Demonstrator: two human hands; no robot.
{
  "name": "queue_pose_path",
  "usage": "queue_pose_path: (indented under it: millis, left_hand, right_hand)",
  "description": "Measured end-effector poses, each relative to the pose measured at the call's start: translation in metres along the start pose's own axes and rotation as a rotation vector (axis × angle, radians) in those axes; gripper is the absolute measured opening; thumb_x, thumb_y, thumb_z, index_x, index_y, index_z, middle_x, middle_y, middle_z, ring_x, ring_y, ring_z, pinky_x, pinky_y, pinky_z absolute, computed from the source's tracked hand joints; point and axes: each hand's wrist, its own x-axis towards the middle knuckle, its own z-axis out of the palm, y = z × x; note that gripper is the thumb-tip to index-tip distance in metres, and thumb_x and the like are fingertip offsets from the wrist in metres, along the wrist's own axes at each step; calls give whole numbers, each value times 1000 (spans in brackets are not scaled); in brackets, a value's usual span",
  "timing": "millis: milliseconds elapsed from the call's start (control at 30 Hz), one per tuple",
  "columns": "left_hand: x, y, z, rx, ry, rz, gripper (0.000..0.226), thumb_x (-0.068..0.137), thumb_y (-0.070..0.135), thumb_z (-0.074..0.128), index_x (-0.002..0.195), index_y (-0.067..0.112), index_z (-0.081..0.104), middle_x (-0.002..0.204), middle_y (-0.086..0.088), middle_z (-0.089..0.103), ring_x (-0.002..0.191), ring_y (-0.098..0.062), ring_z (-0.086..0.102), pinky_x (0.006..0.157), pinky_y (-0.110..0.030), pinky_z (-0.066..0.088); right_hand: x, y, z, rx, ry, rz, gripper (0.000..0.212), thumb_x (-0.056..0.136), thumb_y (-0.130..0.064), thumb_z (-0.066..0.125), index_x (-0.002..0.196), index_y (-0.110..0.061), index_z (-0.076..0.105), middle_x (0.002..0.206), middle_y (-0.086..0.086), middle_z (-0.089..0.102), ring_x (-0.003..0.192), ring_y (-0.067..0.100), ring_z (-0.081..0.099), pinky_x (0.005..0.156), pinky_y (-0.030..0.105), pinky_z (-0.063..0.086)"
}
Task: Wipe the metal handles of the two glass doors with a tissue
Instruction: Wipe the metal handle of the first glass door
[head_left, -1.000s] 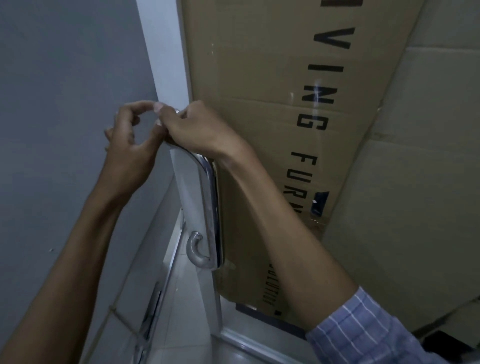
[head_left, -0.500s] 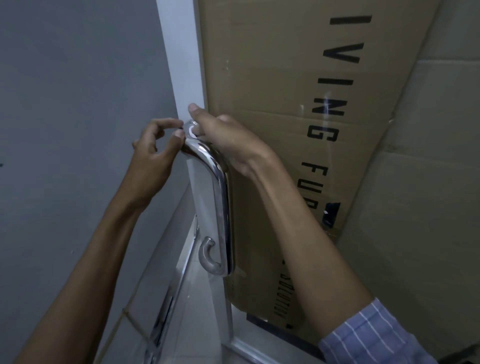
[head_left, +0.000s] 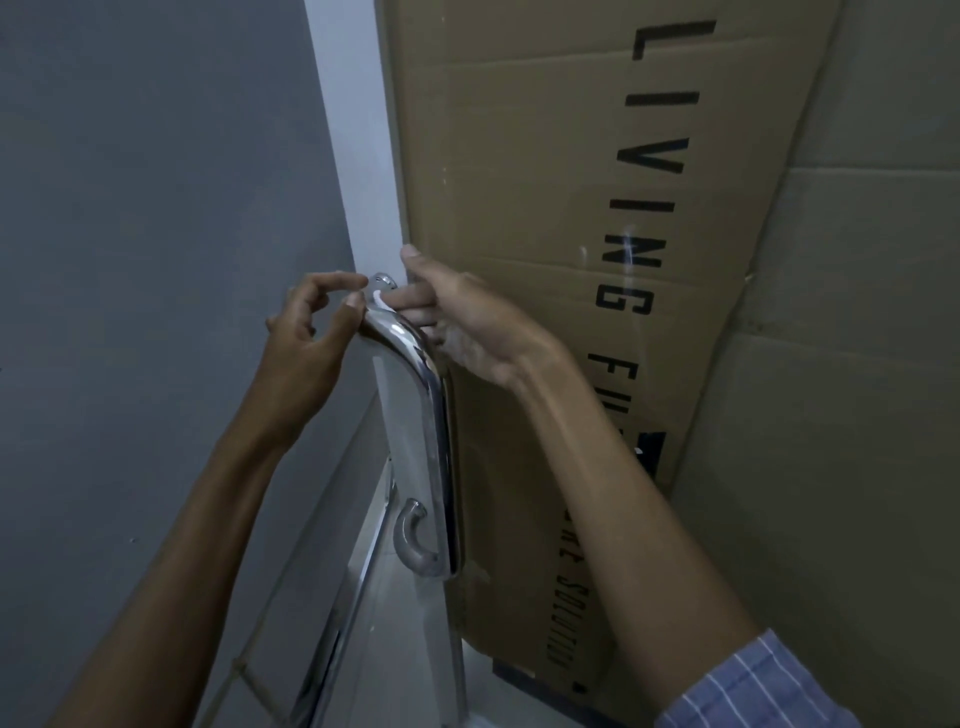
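Note:
A shiny metal handle (head_left: 423, 415) runs down the edge of a glass door, curving in at its top and at its foot. A small white tissue (head_left: 377, 297) is wrapped over the handle's top bend. My left hand (head_left: 306, 345) pinches the tissue from the left with thumb and forefinger. My right hand (head_left: 467, 317) reaches over from the right, fingers lying on the tissue at the same bend. Most of the tissue is hidden between the fingers. A second handle is not visible.
A large brown cardboard box (head_left: 571, 208) with black lettering leans behind the glass on the right. A grey wall (head_left: 156, 208) fills the left, with a white door frame (head_left: 358, 156) between. A metal strip (head_left: 332, 649) runs along the lower glass edge.
The view has shifted so hands and handle sit lower and further right in frame. My right hand has opened from covering the handle's top, so the top bend and a bit of tissue show.

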Motion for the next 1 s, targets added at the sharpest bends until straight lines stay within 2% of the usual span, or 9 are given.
queue_pose_path:
  millis: [100,200,267,400,500,600,867,933,1000]
  left_hand:
    - [-1,0,0,-24,-6,3,29,98,59,53,120,44,64,135,7,63,139,-24,49,115,-60,40]
    - [0,1,-1,-10,-1,4,28,97,59,53,119,44,64,136,8,62,139,-22,47,115,-59,40]
    - [1,1,-2,-16,1,10,27,97,58,54,118,45,65,137,6,62,139,-22,48,115,-59,40]
    - [2,4,-2,0,-4,9,26,97,59,54,118,47,64,140,9,60,142,-20,45,116,-59,39]
    - [4,8,-4,51,-17,28,22,99,53,52,118,51,63,144,8,55,143,-19,41,116,-59,38]
    - [5,13,-2,84,-26,65,23,102,43,51,118,52,64,150,10,49,145,-19,39,116,-60,37]
    - [4,12,1,87,-20,71,24,103,41,49,117,50,66,150,11,49,145,-20,41,117,-60,36]
    - [4,11,1,98,-18,71,23,103,43,49,117,49,66,150,10,50,144,-20,42,116,-60,36]
    - [5,9,-1,98,-11,68,23,103,43,50,119,46,66,148,11,51,144,-19,42,117,-59,37]
  right_hand:
    - [4,0,7,5,-4,36,75,85,-71,60,113,-2,70,105,12,72,93,21,71,90,42,57]
    - [1,5,-1,-88,41,9,62,101,-62,49,114,-7,75,94,5,73,76,13,65,71,28,48]
    - [1,9,-8,-86,58,-16,57,106,-54,45,107,-8,78,88,4,74,72,11,63,71,24,46]
    - [1,9,-4,-160,89,-59,58,102,-58,48,111,-11,80,100,1,81,97,11,75,102,35,53]
    - [-2,14,-10,-155,134,-95,54,105,-51,48,109,-9,81,99,3,81,102,16,76,109,42,51]
    - [-9,12,-10,-147,142,-120,53,106,-48,49,109,-7,81,96,5,81,100,18,77,107,42,53]
    - [-23,14,-16,-232,231,-197,49,107,-43,53,98,-4,82,93,10,81,86,7,75,80,18,53]
    - [-26,17,-17,-267,234,-215,57,107,-41,52,97,9,77,95,18,79,79,-1,73,70,11,49]
    - [-31,20,-23,-306,234,-217,65,108,-43,51,98,19,71,95,21,78,74,-5,71,72,16,49]
